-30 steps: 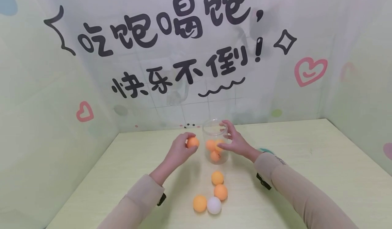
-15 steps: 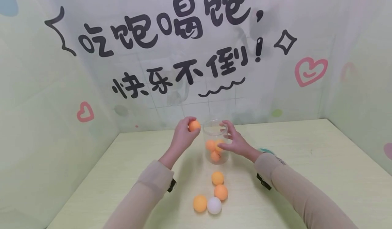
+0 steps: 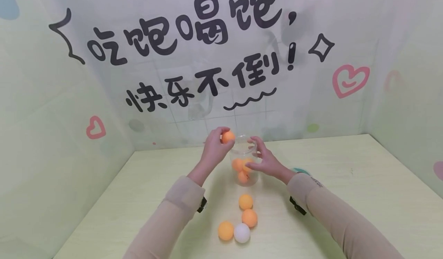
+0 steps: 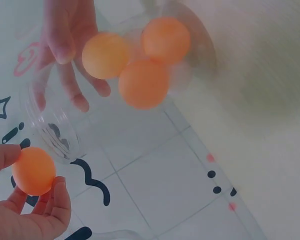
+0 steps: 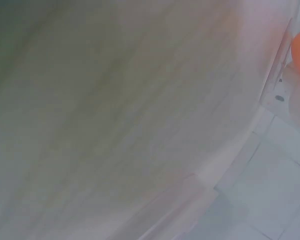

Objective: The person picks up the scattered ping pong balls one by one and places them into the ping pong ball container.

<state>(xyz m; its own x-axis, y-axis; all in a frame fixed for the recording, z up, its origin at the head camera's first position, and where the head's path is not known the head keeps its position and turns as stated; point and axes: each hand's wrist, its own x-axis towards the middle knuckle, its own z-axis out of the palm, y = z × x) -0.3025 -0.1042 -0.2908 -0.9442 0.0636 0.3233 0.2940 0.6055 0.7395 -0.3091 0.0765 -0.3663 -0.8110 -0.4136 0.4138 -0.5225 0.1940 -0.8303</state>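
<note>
Between thumb and fingers my left hand [image 3: 215, 147] pinches an orange ping-pong ball [image 3: 228, 137], just left of the rim of a clear jar [image 3: 243, 149]. The left wrist view shows this held ball [image 4: 34, 171] near the jar's mouth. My right hand [image 3: 266, 159] grips the jar's right side, fingers behind and thumb in front. Upright on the table, the jar contains three balls: an orange ball [image 3: 237, 164], a lower orange ball [image 3: 243, 177] and a yellow-orange ball [image 4: 106, 55]. In the right wrist view only a sliver of the right hand shows at the edge.
In front of the jar lie a yellow-orange ball [image 3: 246, 202], an orange ball [image 3: 249, 218], a white ball [image 3: 242, 233] and another yellow-orange ball [image 3: 226, 230]. A teal-edged round item [image 3: 300, 171] is partly hidden behind the right wrist. A printed curtain [image 3: 194, 124] stands behind the table [image 3: 138, 189].
My left hand has risen and moved right with the orange ball, from beside the jar's wall to rim height. The right hand and the jar have stayed in place.
</note>
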